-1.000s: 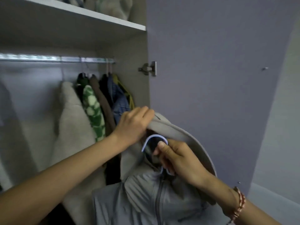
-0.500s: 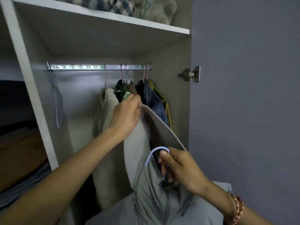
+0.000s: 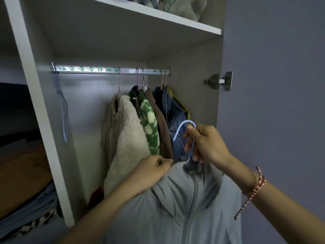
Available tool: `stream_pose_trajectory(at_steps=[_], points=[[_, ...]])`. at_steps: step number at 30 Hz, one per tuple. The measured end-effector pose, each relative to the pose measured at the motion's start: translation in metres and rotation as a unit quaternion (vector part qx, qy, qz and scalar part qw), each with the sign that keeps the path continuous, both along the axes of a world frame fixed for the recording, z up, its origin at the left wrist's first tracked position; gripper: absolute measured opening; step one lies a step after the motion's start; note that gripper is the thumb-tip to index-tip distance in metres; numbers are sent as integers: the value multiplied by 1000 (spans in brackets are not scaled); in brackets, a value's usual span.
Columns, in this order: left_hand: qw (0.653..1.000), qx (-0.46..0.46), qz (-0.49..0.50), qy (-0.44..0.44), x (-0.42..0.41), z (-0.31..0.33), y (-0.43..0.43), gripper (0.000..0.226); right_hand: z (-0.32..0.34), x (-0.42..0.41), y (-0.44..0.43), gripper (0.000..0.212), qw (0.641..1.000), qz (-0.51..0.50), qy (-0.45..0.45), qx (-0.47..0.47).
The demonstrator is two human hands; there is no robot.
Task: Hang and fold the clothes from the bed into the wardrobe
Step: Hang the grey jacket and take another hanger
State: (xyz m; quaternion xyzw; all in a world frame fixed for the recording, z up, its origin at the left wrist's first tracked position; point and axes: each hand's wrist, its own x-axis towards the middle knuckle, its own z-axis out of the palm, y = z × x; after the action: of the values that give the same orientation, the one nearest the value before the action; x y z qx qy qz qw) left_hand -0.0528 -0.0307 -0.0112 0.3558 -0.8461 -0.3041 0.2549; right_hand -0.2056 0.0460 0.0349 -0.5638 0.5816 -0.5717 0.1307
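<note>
- Your right hand (image 3: pixel 206 147) has its fingers curled round the neck of the pale blue hanger (image 3: pixel 183 122), with the hook pointing up, well below the rail (image 3: pixel 105 70).
- Your left hand (image 3: pixel 151 170) pinches the grey zip jacket (image 3: pixel 175 217) at its collar, just beside the hanger's neck.
- The jacket drapes from the hanger in front of the open wardrobe, low before the cream fleece (image 3: pixel 126 134) and the denim jacket (image 3: pixel 174 118) on the rail.
- A bare hanger (image 3: pixel 63 111) hangs at the rail's left end.

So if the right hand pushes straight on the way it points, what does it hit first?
Probably the denim jacket, right behind the hanger hook the right hand holds; depth is unclear.
</note>
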Motion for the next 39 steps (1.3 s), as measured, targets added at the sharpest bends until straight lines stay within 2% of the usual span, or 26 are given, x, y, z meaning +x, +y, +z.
stream_pose_trajectory(at_steps=[2, 4, 5, 6, 7, 9, 11, 12, 14, 16, 18, 19, 20, 22, 23, 25, 28, 30, 31, 32, 34, 36, 38, 39], points=[[999, 31, 16, -14, 6, 7, 1, 48, 1, 1, -3, 37, 1000, 4, 20, 6], [986, 150, -14, -77, 12, 11, 6, 59, 0, 0, -4, 36, 999, -2, 37, 11], [978, 178, -32, -100, 14, 9, 10, 67, 0, -1, -5, 35, 999, -5, 44, 9], [979, 181, -41, -89, 12, 1, 12, 69, -1, -1, -5, 35, 999, -6, 52, 9], [984, 168, -29, -60, 8, -7, 15, 60, -2, -2, -5, 35, 998, -4, 61, 12], [998, 58, 23, 8, 4, -20, 17, 33, 0, -3, -3, 36, 997, 4, 80, 17], [992, -91, 72, 47, 12, -26, 18, 29, 6, -6, 3, 36, 995, 12, 98, 0], [979, -176, 88, 56, 19, -27, 17, 32, 10, -7, 7, 36, 995, 14, 102, -20], [917, -371, 129, 62, 30, -27, 16, 32, 18, -8, 13, 35, 992, 30, 100, -71], [871, -454, 178, 61, 33, -28, 14, 32, 22, -5, 16, 33, 989, 62, 93, -93], [882, -419, 196, 94, 34, -32, 6, 33, 16, -3, 14, 24, 985, 121, 98, -71], [888, -397, 200, 114, 35, -35, -1, 35, 11, -5, 12, 17, 982, 148, 111, -41], [893, -377, 208, 132, 37, -41, -6, 38, 7, -9, 12, 21, 976, 166, 138, 9], [897, -340, 225, 170, 41, -48, -10, 44, -2, -24, 16, 59, 949, 165, 225, 151], [898, -323, 232, 190, 43, -50, -12, 44, -7, -30, 20, 71, 929, 154, 259, 214], [901, -293, 244, 209, 44, -51, -16, 46, -13, -37, 30, 68, 911, 173, 256, 273], [914, -239, 239, 225, 39, -42, -21, 47, -14, -35, 39, 33, 914, 236, 224, 242], [923, -177, 205, 272, 30, -34, -23, 31, -13, -25, 43, 7, 928, 285, 123, 204], [928, -150, 195, 279, 25, -28, -26, 27, -13, -20, 44, 4, 936, 291, 73, 182], [933, -135, 202, 266, 20, -22, -29, 33, -11, -15, 44, 6, 946, 279, 38, 161], [939, -122, 247, 206, 13, -12, -42, 70, -6, -12, 37, 15, 965, 229, 22, 124], [950, -51, 244, 191, 15, 1, -51, 97, 0, -8, 34, 17, 974, 200, 26, 100], [961, 6, 146, 236, 22, 13, -62, 113, 7, -4, 33, 8, 976, 199, 39, 81], [968, 14, 84, 234, 25, 19, -67, 111, 9, -2, 32, 4, 975, 205, 36, 77]])
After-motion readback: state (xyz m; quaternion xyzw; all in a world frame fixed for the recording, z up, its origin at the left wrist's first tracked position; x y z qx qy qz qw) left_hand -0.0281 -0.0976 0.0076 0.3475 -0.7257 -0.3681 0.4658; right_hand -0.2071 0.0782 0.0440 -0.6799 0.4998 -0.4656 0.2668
